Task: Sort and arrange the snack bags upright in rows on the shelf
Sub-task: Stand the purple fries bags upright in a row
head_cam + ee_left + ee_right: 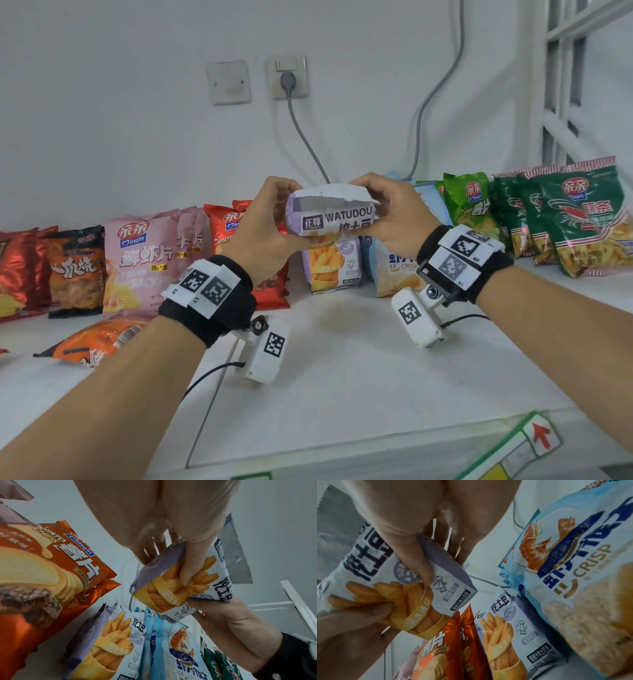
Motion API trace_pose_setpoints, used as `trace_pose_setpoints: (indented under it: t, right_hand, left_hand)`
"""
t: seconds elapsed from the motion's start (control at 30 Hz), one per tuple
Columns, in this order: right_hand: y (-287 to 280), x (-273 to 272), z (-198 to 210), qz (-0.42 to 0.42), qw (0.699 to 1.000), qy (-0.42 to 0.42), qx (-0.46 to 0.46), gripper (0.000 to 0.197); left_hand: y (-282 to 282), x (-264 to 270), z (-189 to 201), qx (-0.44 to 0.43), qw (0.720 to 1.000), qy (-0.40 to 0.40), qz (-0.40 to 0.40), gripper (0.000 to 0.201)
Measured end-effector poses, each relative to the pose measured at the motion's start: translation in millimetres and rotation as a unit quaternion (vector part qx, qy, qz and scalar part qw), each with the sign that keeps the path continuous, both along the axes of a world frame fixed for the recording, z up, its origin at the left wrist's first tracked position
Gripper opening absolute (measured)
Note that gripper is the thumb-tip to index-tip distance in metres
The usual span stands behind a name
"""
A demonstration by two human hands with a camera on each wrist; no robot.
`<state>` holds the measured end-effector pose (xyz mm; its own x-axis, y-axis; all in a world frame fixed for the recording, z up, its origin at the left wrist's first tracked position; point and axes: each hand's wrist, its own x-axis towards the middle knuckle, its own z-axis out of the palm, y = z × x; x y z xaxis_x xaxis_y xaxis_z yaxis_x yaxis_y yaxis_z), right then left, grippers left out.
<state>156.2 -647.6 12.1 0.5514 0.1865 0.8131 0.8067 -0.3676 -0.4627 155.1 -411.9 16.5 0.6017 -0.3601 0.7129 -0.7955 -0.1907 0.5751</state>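
Note:
Both hands hold one purple-and-white fries bag (pixel 332 214) in the air above the white shelf (pixel 359 383), in front of the row. My left hand (pixel 274 219) grips its left end and my right hand (pixel 387 212) grips its right end. The left wrist view shows the thumb (pixel 190 563) pressed into the bag (pixel 180 585). In the right wrist view the thumb (pixel 414 555) pinches the bag (pixel 450 588) the same way. A matching fries bag (pixel 334 269) stands upright just behind and below. An orange bag (pixel 92 342) lies flat at the front left.
Upright against the wall stand red bags (pixel 17 270), a dark bag (pixel 77 270), pink prawn-cracker bags (pixel 140 260), red chip bags (pixel 222 226), blue crisp bags (pixel 394 270) and green bags (pixel 579 219). A plugged socket (pixel 289 80) is above. A white frame (pixel 565 102) bounds the right.

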Motion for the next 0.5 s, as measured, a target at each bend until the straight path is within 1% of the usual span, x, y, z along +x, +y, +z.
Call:
trace_pose_setpoints:
  t: [0.07, 0.13, 0.23, 0.3, 0.4, 0.43, 0.5]
  right_hand:
    - [0.8, -1.5, -0.6, -0.007, 1.0, 0.015, 0.001, 0.055]
    - [0.3, -2.6, -1.1, -0.018, 0.999, 0.047, -0.007, 0.054]
    - [-4.0, -5.6, 1.0, -0.036, 0.994, 0.097, -0.035, 0.049]
    - [-9.5, -7.6, 5.8, -0.055, 0.991, 0.119, -0.006, 0.045]
    - [-24.1, -8.5, 15.2, -0.13, 0.981, 0.117, 0.089, 0.048]
    - [-30.7, -8.5, 17.8, -0.172, 0.974, 0.113, 0.099, 0.051]
    - [-46.5, -7.2, 20.0, -0.257, 0.957, 0.115, 0.077, 0.061]
  left_hand:
    - [-1.4, -0.2, -0.5, -0.008, 1.0, 0.01, 0.008, 0.066]
    - [-2.6, 1.5, -1.1, -0.019, 0.999, 0.027, 0.019, 0.059]
    - [-5.1, 10.0, -4.4, -0.037, 0.996, 0.076, 0.034, 0.048]
    - [-8.7, 18.0, -7.0, -0.037, 0.992, 0.11, 0.052, 0.044]
    - [-18.8, 28.1, -10.3, -0.038, 0.982, 0.172, 0.063, 0.042]
    - [-22.9, 31.0, -10.5, -0.04, 0.979, 0.187, 0.069, 0.041]
    - [-30.7, 36.1, -10.7, -0.037, 0.974, 0.209, 0.081, 0.032]
